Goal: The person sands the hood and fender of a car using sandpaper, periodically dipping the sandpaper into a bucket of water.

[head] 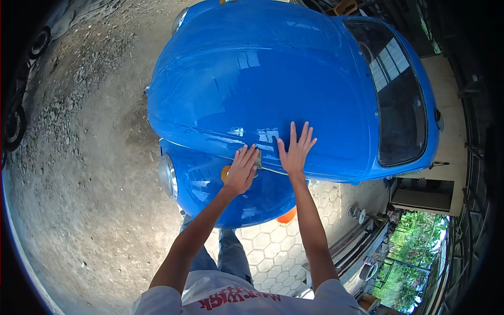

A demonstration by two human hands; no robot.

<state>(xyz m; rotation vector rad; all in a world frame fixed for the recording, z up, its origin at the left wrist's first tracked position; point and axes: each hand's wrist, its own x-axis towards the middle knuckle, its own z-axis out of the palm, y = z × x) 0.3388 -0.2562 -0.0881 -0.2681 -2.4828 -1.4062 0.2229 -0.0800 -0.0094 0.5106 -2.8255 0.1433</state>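
Note:
A blue rounded car, a Volkswagen Beetle by its shape, stands before me with its hood [299,86] under my hands. My left hand [241,169] lies flat with its fingers together on a small tan pad [258,159], pressed at the seam between hood and front fender [208,185]. The pad is mostly hidden, so its material is unclear. Just beside that hand, an amber turn signal [225,173] shows on the fender. My right hand [297,152] rests on the hood's lower side with fingers spread, holding nothing. Part of the hood looks wet and glossy, part dull and streaked.
The near headlight [168,177] faces left, and the windshield [397,94] is at the right. Below the fender an orange container [287,215] stands on hexagonal pavers [271,244]. Gravelly ground [98,177] spreads left, with motorcycle wheels [15,128] at the edge. Long bars [360,244] lie lower right.

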